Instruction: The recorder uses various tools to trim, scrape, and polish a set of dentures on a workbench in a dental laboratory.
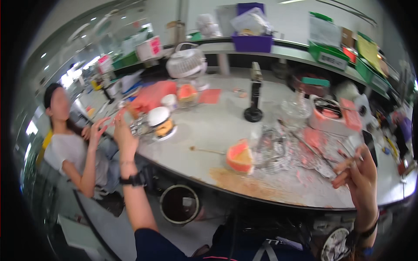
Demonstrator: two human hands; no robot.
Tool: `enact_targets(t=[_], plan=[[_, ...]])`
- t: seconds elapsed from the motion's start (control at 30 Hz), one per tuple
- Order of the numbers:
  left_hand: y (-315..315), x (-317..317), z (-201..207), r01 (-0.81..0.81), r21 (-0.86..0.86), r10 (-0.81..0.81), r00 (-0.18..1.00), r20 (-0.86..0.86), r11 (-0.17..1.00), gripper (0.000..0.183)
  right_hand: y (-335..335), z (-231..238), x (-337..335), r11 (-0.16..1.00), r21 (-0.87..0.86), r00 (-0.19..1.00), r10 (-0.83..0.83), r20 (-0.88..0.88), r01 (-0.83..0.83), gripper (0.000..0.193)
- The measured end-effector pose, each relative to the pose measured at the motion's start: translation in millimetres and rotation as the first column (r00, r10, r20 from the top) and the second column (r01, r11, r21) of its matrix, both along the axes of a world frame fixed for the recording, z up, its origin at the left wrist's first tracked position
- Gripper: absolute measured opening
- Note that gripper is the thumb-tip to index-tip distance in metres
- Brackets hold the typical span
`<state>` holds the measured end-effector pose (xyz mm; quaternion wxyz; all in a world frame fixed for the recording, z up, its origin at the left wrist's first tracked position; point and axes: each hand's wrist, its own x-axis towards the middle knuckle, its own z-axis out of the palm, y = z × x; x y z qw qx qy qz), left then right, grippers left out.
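Likely a pause: left hand [124, 134] raised, right hand [358, 170] bent; can't tell either grip. Next probably needs pink-rimmed model [241, 158], left of right hand.

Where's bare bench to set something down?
Widest bare patch: the white benchtop between the round white-and-amber container and the upright black stand, bordered in front by the thin pale stick and curved pink-and-yellow block. Crowded: the right, with crumpled silver foil, pink scraps and a white open-topped box.
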<state>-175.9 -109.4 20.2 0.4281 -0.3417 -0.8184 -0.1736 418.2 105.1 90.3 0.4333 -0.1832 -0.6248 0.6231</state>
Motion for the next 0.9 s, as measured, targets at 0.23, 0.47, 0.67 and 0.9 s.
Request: enact_targets(t=[0.23, 0.47, 0.67, 0.9], plan=[[5.6, 90.7, -3.0, -0.032, 0.513, 0.001, 0.998, 0.061, 0.858, 0.047, 69.9, 45.2, -74.3, 0.96, 0.28, 0.981, -0.027, 0.193, -0.029, 0.015], [29.6, 168.7, 27.6, 0.349, 0.726, -0.396, 0.911, -0.114, 0.592, 0.031, 155.4, 32.3, -130.0, 0.769, 0.583, 0.887, -0.43, 0.168, 0.263, 0.019], [71.3, 263.0, 44.2, 0.828, 0.338, -0.813, 0.219, 0.54, 0.448, 0.079, 176.1, 17.8, -131.2, 0.808, 0.538, 0.93, -0.35, 0.111, 0.24, 0.021], [109.6, 258.9, 49.1, 0.909, 0.075, -0.678, 0.25, 0.691, 0.411, 0.087, 148.0, 25.2, -116.2, 0.862, 0.414, 0.916, -0.376, 0.136, 0.293, 0.012]])
